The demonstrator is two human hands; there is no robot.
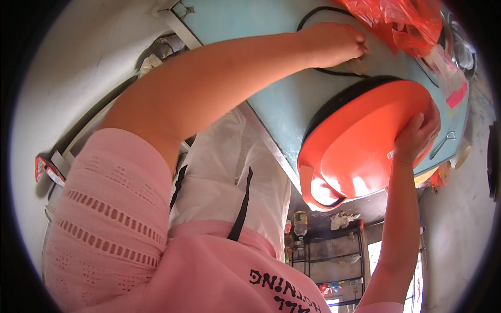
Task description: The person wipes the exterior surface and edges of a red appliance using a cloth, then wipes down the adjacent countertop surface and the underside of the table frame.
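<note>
A red round appliance with a black rim, seemingly an electric griddle (360,144), stands tilted at the edge of a light blue tabletop (270,117). A loop-shaped red handle sticks out at its lower end. My right hand (419,133) grips its far right side, with the thumb on the red shell and the other fingers partly hidden. My left hand (332,45) is low over the tabletop with its fingers curled. A pale patch shows under those fingers, but I cannot tell whether it is a held cloth or a reflection. A black power cord (303,23) loops around that hand.
A red plastic bag (403,23) lies at the back, beside a clear pink-marked packet (450,78). A small peeler-like tool (442,144) rests near the right edge. Below stand an oil bottle (300,225) and a black metal rack (332,258). A wall (450,234) rises at right.
</note>
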